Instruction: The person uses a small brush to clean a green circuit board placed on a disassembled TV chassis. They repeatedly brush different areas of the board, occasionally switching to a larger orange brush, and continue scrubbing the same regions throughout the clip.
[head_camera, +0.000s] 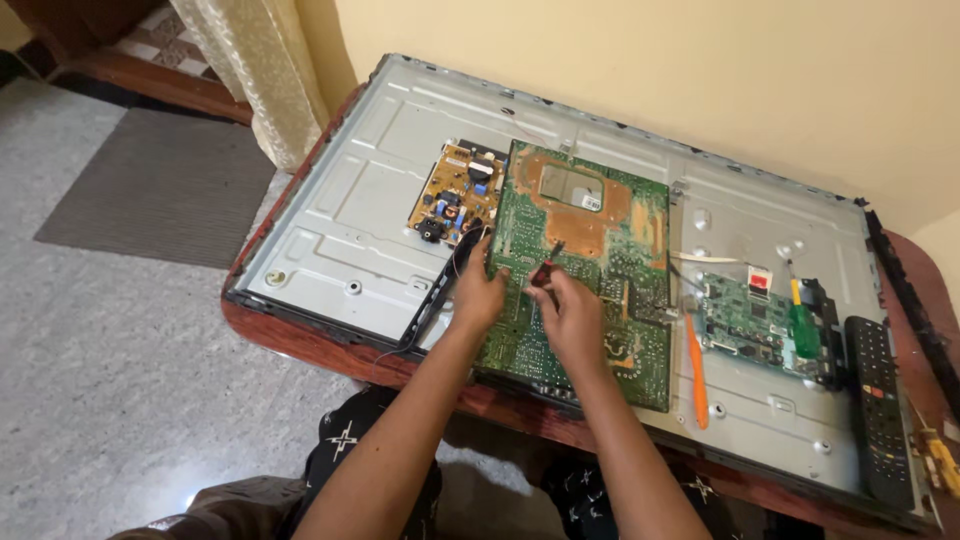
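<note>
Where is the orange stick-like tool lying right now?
In the head view, the orange tool lies on the right side of the metal panel, between the large green circuit board and the smaller green board.

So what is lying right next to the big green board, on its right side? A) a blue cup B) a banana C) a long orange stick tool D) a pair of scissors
C: a slim orange pry tool lies on the metal TV back panel just right of the large green circuit board, between it and the smaller green board.
</note>
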